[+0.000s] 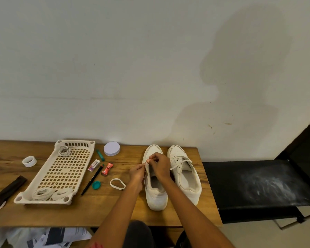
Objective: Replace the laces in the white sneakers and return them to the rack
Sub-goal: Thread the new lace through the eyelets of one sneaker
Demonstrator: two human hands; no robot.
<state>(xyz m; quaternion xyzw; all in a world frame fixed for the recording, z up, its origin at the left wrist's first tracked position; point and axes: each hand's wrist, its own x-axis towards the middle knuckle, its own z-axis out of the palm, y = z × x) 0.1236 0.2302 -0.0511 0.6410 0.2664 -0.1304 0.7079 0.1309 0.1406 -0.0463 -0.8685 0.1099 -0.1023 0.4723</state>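
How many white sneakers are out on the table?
2. The left sneaker stands under both hands, the left hand and right hand working at its eyelets. The right sneaker stands beside it, nearer the table's right edge, partly laced.

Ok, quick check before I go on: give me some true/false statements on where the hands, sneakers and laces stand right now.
1. Both hands work at the left sneaker: the left hand and right hand are on it. True.
2. The right sneaker has no lace. False: a lace is threaded through it.
3. Lace bundles lie in the perforated tray. True.
4. A loose lace loop hangs off the table edge. False: it lies flat on the table.
5. The sneakers stand on the black bench. False: they are on the table.
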